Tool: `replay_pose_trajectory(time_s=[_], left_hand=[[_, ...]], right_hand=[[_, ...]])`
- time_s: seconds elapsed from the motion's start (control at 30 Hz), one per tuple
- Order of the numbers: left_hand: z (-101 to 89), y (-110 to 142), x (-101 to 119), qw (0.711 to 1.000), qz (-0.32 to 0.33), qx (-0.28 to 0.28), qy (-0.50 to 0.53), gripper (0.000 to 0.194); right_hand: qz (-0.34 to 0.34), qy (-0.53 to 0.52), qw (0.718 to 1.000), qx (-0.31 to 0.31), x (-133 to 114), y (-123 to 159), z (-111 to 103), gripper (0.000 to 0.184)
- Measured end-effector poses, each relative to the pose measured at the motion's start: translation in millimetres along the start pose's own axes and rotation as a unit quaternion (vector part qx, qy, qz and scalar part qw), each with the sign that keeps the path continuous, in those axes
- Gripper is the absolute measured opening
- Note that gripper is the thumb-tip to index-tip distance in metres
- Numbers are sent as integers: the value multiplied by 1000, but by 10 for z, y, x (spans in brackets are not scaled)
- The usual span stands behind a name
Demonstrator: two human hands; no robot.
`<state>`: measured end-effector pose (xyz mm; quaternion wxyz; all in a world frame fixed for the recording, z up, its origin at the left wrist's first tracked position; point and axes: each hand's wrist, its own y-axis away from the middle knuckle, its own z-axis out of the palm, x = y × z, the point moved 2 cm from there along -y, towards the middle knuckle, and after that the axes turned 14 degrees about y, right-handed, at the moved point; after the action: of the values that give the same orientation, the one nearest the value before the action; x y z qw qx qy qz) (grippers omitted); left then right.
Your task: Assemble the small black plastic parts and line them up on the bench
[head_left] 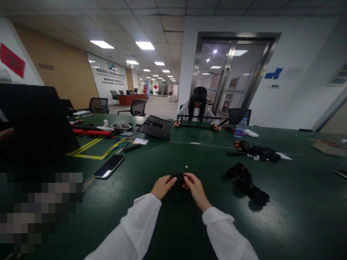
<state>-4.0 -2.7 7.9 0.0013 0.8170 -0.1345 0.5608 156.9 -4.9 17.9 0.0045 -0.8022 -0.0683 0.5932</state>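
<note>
Between my two hands is a small black blocky part (179, 178), too dark and small to name. My left hand (163, 185) pinches its left side, thumb on top. On the other side, the thumb and fingers of my right hand (195, 187) grip it as well. The part is held just over the green tabletop (173, 224). A tiny pale piece (186, 167) lies on the table beyond my hands. To the right rests a jointed black assembly (248, 186), apart from my right hand.
A phone (110, 167) lies left, near coloured wires (116, 144) and a black panel (155, 128). Across the table a person (196, 108) holds a black frame (202, 122). A water bottle (240, 128) and more black parts (257, 151) are at the right.
</note>
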Motion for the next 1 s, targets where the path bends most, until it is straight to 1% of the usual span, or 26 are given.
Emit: replay_pose_trajectory(time_s=[0.1, 0.17, 0.3, 0.47, 0.57, 0.63, 0.7, 0.77, 0.83, 0.9, 1.0], left_hand=[[-1, 1, -13, 999, 1, 31, 18, 45], [-2, 7, -19, 999, 3, 41, 28, 45], [-10, 19, -20, 998, 6, 27, 52, 42], [-23, 22, -15, 996, 10, 3, 83, 37], [-24, 26, -15, 996, 15, 17, 88, 37], [-23, 32, -9, 995, 18, 37, 92, 33], [-27, 41, 11, 992, 34, 60, 110, 29], [-30, 52, 44, 986, 68, 70, 135, 33], [-28, 62, 78, 981, 102, 60, 150, 30], [-27, 72, 100, 980, 122, 53, 146, 25], [-28, 86, 113, 981, 135, 54, 126, 29]], right_hand=[[7, 2, 1000, -7, -55, 31, 7, 25], [11, 3, 1000, -9, -94, 50, 2, 23], [15, 3, 1000, -13, -136, 73, -25, 22], [0, -9, 1000, -24, -84, 71, -57, 24], [-14, -14, 999, -30, -57, 61, -58, 24], [-15, -17, 999, -31, -51, 55, -50, 25], [-14, -20, 999, -29, -49, 50, -35, 26], [-13, -22, 999, -25, -45, 45, -19, 28], [-12, -21, 999, -21, -39, 41, -6, 28], [-11, -19, 1000, -17, -32, 37, 0, 29], [-9, -18, 1000, -16, -25, 31, 3, 29]])
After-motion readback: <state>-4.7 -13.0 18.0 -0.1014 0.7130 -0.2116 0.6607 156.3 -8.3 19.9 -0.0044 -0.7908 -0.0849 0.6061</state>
